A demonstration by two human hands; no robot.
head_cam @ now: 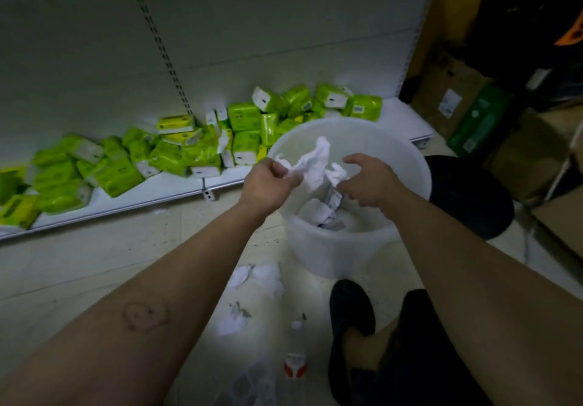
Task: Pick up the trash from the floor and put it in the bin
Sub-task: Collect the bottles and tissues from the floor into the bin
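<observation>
A: Where are the hands?

B: Both hover over the white bin (331,248) at about one o'clock. The left hand (268,185) pinches a crumpled white tissue (310,159) above the rim. The right hand (369,181) has its fingers loosely curled beside a smaller tissue scrap (337,174); I cannot tell whether it grips it.

A: And the trash?

B: Crumpled paper (318,213) lies inside the bin. On the floor (94,267) at six o'clock lie more tissue wads (262,279), and a red-and-white wrapper (295,364) nearer the black shoe (350,311). Green tissue packs (189,150) crowd the low shelf at eleven o'clock.
</observation>
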